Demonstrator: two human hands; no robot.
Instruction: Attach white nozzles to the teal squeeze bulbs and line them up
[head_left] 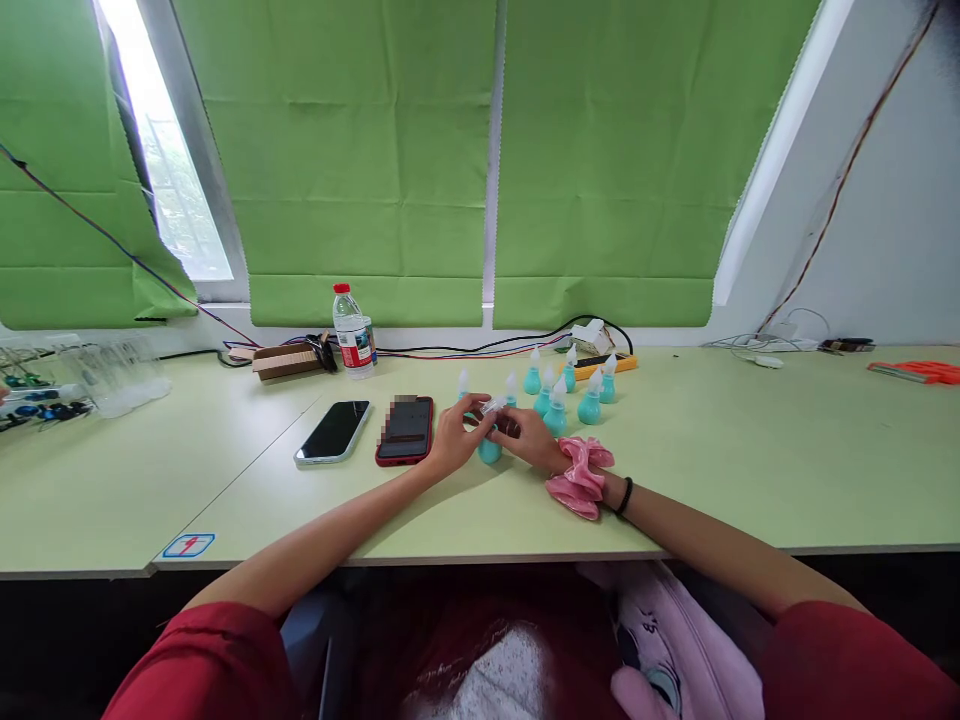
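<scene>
- Green fabric blinds [360, 160] hang across the far side of the room, and below them a pale yellow-green table [750, 450] spans my view.
- Near the middle of that table I find the thing being worked on: a round-bottomed teal bulb [489, 452], set between the two hands, its upper part mostly hidden by fingers.
- My left hand [454, 435] has its grip narrowed to a pinch at a small clear plastic piece [493, 405], just above the teal body.
- My right hand [531, 438], with a shiny pink scrunchie [581, 480] at its wrist, has curled fingers close against the same spot; from this distance I cannot tell whether that grip is closed on the bulb, the clear piece or neither.
- Just to the right and farther back stand several teal bulbs with whitish flame-shaped tips [555, 415], upright in a loose cluster.
- To the left lie a pale-edged dark-screened phone [334, 432] and a red-cased phone [406, 431], both apart from the hands.
- I judge the step in hand to be fine two-handed work at the bulb's top; whether the clear piece is attached is too small to tell.
- As I read it, the next move calls for steady support of the teal body and light fingertip pressure above, clear of the neighbouring bulbs.
</scene>
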